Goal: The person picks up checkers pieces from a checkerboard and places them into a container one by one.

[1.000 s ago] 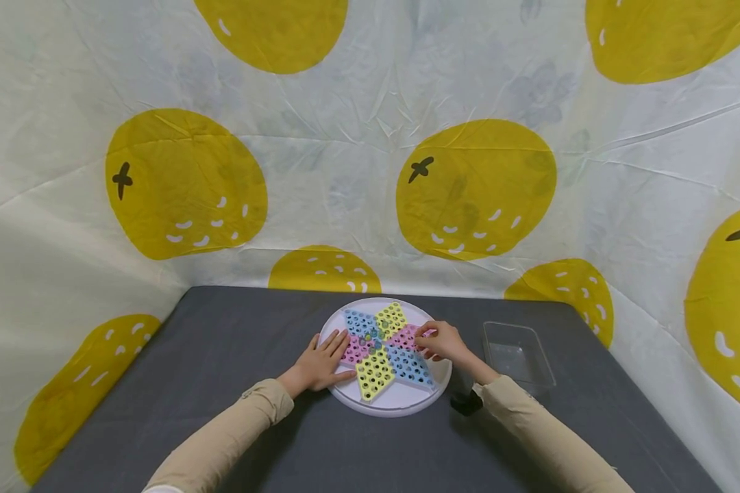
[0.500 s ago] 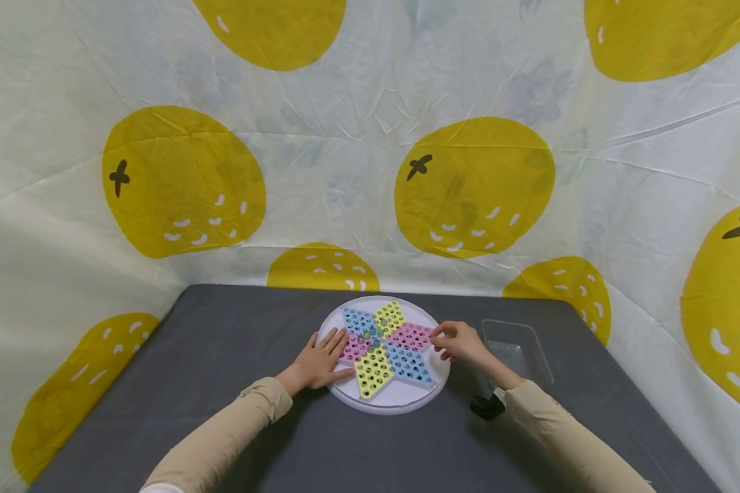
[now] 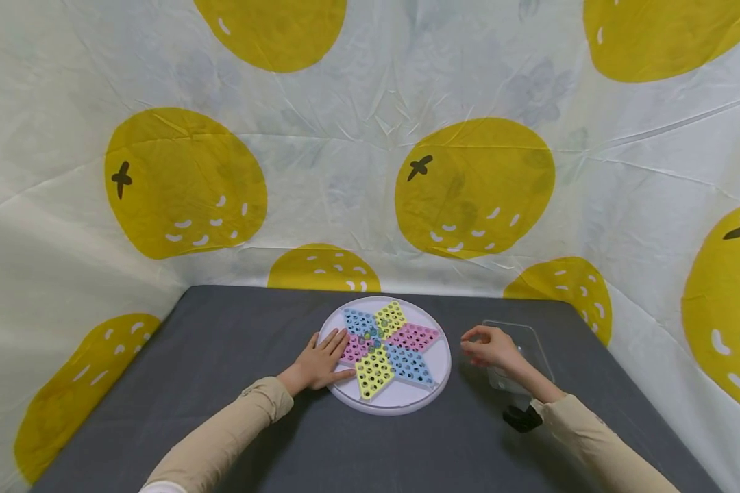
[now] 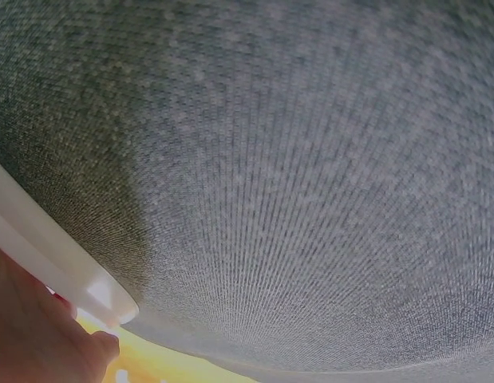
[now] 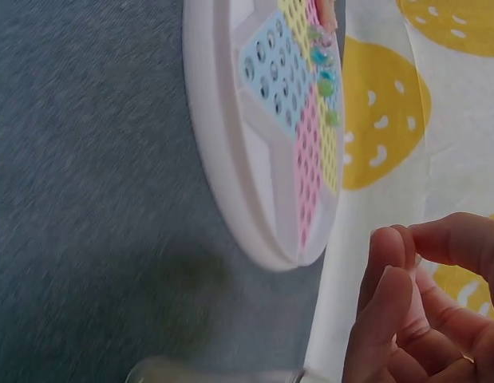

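A round white Chinese checkers board [image 3: 407,397] with a pastel pink, yellow and blue star lies on the table. Several glassy marbles [image 5: 326,86] in green, teal and clear tones sit around its middle. My left hand [image 3: 321,360] rests flat on the board's left side, fingers spread. My right hand [image 3: 492,346] is in the air right of the board, near the front left of a clear plastic box [image 3: 533,342]. Its fingers are curled, and the thumb and index fingertips [image 5: 386,239] are close together. Whether a marble is between them is hidden.
The dark grey table [image 3: 253,315] runs back to a pale cloth [image 3: 333,185] printed with yellow fruit, which also hangs at both sides. A black wrist device [image 3: 521,418] sits under my right wrist.
My right hand has left the pink point on the board's right and moved rightward through the air to the clear box. My left hand has stayed on the board.
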`<state>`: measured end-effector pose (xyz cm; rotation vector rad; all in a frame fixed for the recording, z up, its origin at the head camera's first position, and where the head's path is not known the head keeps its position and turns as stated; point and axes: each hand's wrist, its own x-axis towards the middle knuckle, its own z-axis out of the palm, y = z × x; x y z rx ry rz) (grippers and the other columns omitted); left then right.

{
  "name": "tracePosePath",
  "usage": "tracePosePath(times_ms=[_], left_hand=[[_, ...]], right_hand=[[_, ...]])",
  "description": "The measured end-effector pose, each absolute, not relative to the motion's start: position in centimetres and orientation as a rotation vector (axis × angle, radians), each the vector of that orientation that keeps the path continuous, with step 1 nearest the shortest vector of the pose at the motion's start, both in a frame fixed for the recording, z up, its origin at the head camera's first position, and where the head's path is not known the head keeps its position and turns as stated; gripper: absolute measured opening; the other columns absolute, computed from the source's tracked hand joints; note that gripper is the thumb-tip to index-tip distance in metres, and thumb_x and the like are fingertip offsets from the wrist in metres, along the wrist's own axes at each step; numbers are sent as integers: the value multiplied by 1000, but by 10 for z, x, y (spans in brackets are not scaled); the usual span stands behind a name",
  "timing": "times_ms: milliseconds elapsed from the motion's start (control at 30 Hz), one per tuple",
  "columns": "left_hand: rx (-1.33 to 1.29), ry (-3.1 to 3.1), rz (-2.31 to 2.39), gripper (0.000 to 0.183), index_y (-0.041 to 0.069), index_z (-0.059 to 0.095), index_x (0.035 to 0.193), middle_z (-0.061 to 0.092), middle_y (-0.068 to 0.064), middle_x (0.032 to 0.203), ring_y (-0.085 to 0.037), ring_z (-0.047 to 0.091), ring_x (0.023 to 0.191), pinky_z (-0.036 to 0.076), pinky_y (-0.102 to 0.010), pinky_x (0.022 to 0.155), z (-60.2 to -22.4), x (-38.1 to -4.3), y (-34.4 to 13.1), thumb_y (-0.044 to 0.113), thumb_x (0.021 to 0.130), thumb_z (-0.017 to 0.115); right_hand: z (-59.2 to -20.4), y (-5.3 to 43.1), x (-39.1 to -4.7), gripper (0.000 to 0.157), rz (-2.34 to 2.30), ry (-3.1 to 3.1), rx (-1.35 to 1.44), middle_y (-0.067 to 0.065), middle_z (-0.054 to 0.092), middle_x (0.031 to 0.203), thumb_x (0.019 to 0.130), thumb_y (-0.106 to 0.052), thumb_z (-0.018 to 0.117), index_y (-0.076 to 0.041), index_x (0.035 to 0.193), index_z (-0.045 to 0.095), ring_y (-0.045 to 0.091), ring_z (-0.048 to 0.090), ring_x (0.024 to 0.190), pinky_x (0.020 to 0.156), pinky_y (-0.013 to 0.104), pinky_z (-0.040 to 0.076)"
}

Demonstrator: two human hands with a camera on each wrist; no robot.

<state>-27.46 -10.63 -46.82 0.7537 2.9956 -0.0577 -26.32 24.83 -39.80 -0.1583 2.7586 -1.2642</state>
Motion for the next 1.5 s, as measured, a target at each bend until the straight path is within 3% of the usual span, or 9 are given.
tracePosePath(times_ms=[333, 667, 1500], left_hand=[[758, 2997, -59, 80, 10, 16, 144, 13, -4, 151, -22, 13, 139, 14, -52, 108, -470, -276, -107, 63, 86, 31], [743, 3002, -88, 80, 11, 16, 144, 13, -3, 151, -22, 14, 139, 15, -51, 108, -471, -277, -107, 64, 86, 30], [756, 3002, -93, 81, 11, 16, 144, 13, -4, 151, -22, 14, 139, 15, -51, 108, -470, -275, -107, 65, 85, 30]], right_hand=[[-395, 276, -253, 35, -1294, 2721, -174, 10, 67, 77, 84, -26, 61, 1, 106, 58, 25, 65, 65, 56, 34, 52], [-394, 298, -251, 36, -1266, 2748, -186, 19, 67, 89, 87, -23, 57, 5, 111, 55, 16, 64, 64, 57, 31, 52], [-403, 331, -258, 36, -1190, 2786, -55, 20, 67, 88, 88, -19, 54, 8, 111, 54, 24, 65, 68, 57, 36, 52]])
